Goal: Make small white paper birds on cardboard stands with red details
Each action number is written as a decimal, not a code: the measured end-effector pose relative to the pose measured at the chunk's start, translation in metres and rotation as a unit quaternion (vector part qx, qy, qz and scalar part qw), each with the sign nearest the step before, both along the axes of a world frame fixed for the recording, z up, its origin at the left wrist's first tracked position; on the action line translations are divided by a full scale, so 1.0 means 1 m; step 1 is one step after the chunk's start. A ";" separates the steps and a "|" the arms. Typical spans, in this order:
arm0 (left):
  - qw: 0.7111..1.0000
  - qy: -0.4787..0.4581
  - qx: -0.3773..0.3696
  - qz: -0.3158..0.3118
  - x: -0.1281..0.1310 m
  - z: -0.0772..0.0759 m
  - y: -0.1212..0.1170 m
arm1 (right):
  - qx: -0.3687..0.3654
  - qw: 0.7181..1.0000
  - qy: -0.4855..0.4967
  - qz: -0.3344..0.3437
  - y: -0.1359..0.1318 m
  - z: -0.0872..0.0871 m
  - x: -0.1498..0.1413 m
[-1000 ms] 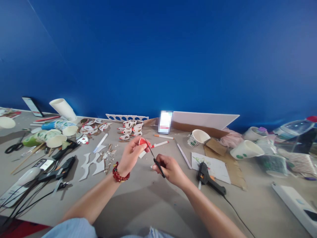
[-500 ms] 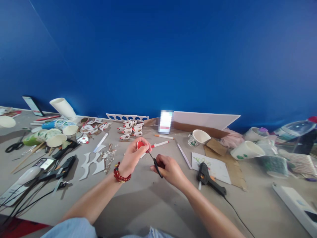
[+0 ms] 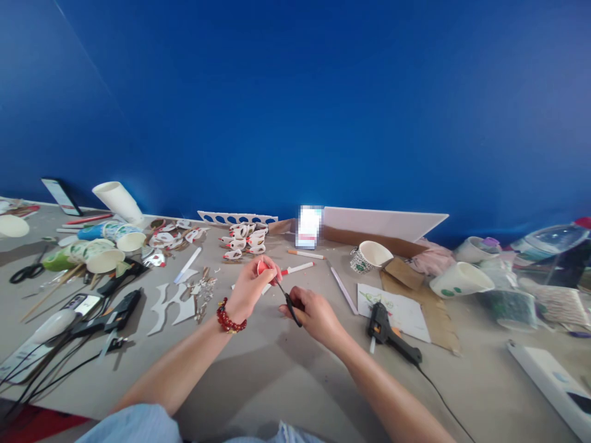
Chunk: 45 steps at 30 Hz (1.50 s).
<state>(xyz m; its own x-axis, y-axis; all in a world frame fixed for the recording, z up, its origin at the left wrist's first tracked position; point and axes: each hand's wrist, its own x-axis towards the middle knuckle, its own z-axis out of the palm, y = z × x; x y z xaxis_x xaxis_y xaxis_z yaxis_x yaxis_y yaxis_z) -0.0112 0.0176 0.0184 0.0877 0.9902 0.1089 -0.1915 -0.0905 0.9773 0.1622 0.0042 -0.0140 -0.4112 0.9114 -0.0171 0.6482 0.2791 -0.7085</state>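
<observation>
Between the fingers of my left hand (image 3: pixel 252 286) is a small red piece (image 3: pixel 263 267) with a pale edge, perhaps cut paper; most of it is hidden by the fingers. My right hand (image 3: pixel 316 312) grips black-handled scissors (image 3: pixel 290 304), their blades pointing up and left to the red piece. Whether the blades are closed on it I cannot make out. Just behind the hands lies a red-and-white marker (image 3: pixel 300 267). Several small white bird-like figures with red tips (image 3: pixel 237 243) stand beyond my left hand.
White cut-out scraps (image 3: pixel 178 307) lie left of my hands, near one glue gun (image 3: pixel 113 314) with cables. Another glue gun (image 3: pixel 381 323) rests at right by a drawing (image 3: pixel 418 317). A patterned paper cup (image 3: pixel 362 261), a lit phone (image 3: pixel 309 226) and a white board (image 3: pixel 383 223) are further back.
My left hand has turned slightly, and less of the red piece's face shows. The scissors and my right hand have shifted a little up and left.
</observation>
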 end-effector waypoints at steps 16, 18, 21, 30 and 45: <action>0.997 -0.062 -0.043 -0.007 -0.008 -0.036 0.032 | 0.022 0.989 -0.144 -0.010 0.011 0.019 0.017; 0.995 -0.086 -0.040 -0.018 -0.007 -0.036 0.032 | 0.019 0.990 -0.142 -0.007 0.011 0.023 0.018; 0.993 -0.113 -0.035 -0.018 -0.007 -0.033 0.030 | 0.012 0.990 -0.143 -0.002 0.009 0.025 0.019; 0.996 -0.078 0.020 0.033 -0.013 -0.018 0.027 | 0.010 0.997 -0.073 0.013 0.011 0.037 0.045; 0.999 -0.008 0.022 0.046 -0.008 0.004 0.007 | -0.062 0.993 0.023 0.098 0.012 0.058 0.066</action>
<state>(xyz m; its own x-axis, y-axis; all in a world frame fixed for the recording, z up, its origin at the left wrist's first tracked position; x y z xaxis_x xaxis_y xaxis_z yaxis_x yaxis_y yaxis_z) -0.0194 0.0246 0.0227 -0.0046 0.9882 0.1529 -0.1963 -0.1508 0.9689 0.2278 0.0160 0.0445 -0.5835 0.8057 -0.1016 0.5560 0.3052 -0.7731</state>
